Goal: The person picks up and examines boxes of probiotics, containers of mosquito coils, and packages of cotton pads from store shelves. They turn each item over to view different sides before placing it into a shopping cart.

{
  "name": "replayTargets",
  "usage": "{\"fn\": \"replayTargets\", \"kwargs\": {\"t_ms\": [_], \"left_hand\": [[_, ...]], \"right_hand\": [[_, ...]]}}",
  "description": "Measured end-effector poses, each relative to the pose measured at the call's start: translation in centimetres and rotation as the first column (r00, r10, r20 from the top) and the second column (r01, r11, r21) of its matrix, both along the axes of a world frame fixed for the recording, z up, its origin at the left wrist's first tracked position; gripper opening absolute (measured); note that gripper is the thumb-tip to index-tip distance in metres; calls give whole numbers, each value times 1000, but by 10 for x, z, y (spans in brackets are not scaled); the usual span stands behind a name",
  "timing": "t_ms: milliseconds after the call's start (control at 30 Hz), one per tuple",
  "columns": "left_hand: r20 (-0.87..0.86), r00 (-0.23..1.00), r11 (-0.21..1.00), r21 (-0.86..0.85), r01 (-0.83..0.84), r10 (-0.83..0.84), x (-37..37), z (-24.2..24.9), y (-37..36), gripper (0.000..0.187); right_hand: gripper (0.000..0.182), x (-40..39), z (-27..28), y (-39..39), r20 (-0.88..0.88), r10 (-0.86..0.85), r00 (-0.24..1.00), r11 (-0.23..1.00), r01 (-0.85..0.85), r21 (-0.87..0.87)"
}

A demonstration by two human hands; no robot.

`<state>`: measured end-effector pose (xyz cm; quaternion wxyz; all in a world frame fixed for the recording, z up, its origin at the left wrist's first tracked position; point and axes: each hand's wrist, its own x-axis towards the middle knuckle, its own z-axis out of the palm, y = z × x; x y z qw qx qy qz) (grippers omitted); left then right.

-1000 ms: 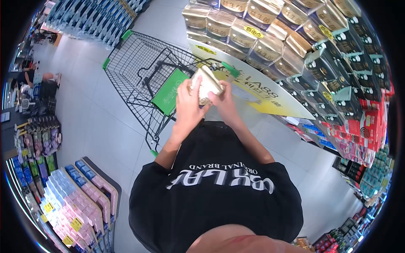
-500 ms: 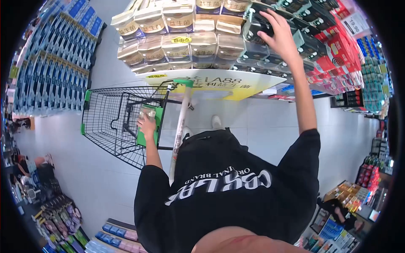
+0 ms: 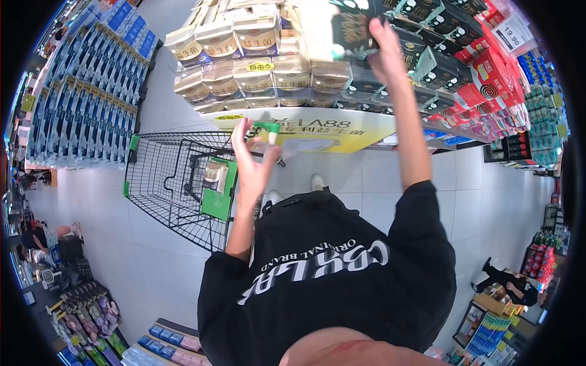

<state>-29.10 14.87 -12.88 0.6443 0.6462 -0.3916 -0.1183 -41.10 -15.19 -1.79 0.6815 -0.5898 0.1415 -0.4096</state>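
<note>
Right hand [image 3: 386,46] grips dark pack [image 3: 349,30] (off stack edge); left hand [image 3: 251,160] fingers spread, empty.

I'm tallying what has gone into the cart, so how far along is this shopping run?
Done: one gold pack sits on the green child seat of the shopping cart. In hand: the right hand grips a dark carton up at the stacked display, while the left hand is raised, open and empty. Left: the dark carton is not yet in the cart.
</note>
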Motion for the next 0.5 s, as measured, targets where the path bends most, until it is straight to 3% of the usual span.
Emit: {"fn": "replayTargets", "kwargs": {"t_ms": [33, 67, 100, 133, 200, 233, 300, 333, 367, 433, 500], "left_hand": [[141, 990, 999, -48, 0, 7, -11, 15, -6, 79], [278, 960, 995, -96, 7, 21, -20, 26, -11, 85], [408, 912, 990, -140, 19, 41, -27, 32, -14, 90], [507, 860, 996, -84, -3, 46, -33, 36, -12, 91], [685, 728, 996, 29, -80, 39, -43, 38, -1, 93], [663, 748, 993, 68, -97, 28, -42, 38, 4, 91], [610, 792, 972, 171, -160, 23, -36, 36, 27, 87], [589, 804, 965, 153, -214, 85, -33, 32, 39, 89], [610, 788, 945, 201, -256, 84, -30, 31, 50, 91], [645, 762, 912, 275, -304, 59, -23, 30, 63, 95], [551, 835, 849, 437, -295, 7, -12, 12, 74, 95]], "right_hand": [[53, 13, -30, 18, 148, 92, 985, 934, -137, 330], [60, 13, -36, 59, 90, 153, 984, 842, -177, 510], [62, 23, -83, 63, 501, 297, 813, 703, -541, 462], [65, 34, -129, 68, 780, 394, 487, 443, -844, 303], [63, 20, -129, 116, 455, 412, 790, 570, -613, 547], [62, 17, -130, 141, 253, 418, 873, 621, -478, 622], [58, 24, -173, 140, 387, 564, 730, 381, -646, 662], [57, 25, -172, 137, 321, 609, 725, 451, -650, 612], [53, 25, -149, 139, 124, 647, 752, 598, -602, 530], [56, 30, -119, 167, -365, 460, 809, 885, -386, 261], [64, 37, -119, 204, -609, 269, 746, 871, -459, -177]]}}
